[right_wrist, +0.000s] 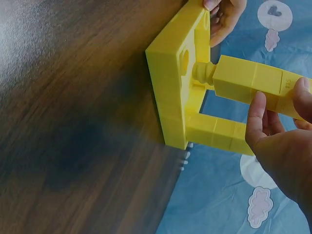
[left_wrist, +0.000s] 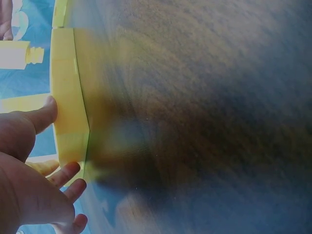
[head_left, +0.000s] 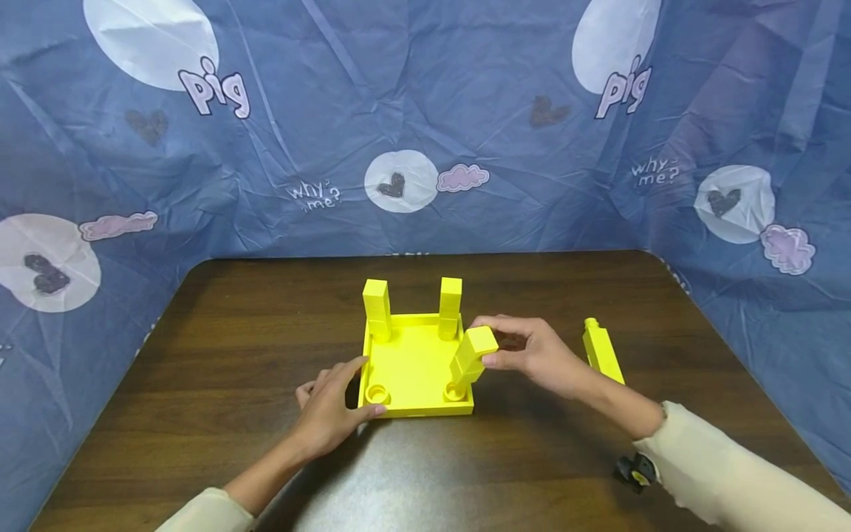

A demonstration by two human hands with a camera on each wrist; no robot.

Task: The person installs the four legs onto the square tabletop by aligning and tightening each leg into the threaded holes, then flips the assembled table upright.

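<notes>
A yellow square tray-like base [head_left: 414,369] with raised rims lies on the table. My left hand [head_left: 329,414] grips its near left corner, thumb at the front rim and fingers along the left side. My right hand [head_left: 535,356] pinches a yellow square leg [head_left: 475,355], slightly tilted over the round socket at the near right corner. In the right wrist view, its threaded end [right_wrist: 204,73] points at the socket hole [right_wrist: 185,62]. Two matching legs, one at the far left [head_left: 377,310] and one at the far right [head_left: 450,307], stand upright. The near left socket [head_left: 377,395] holds no leg.
Another yellow leg [head_left: 603,353] with a threaded tip lies on the brown wooden table [head_left: 266,310], to the right and partly behind my right forearm. A small black object [head_left: 636,471] shows beside the right sleeve. Blue printed cloth [head_left: 412,111] hangs behind the table.
</notes>
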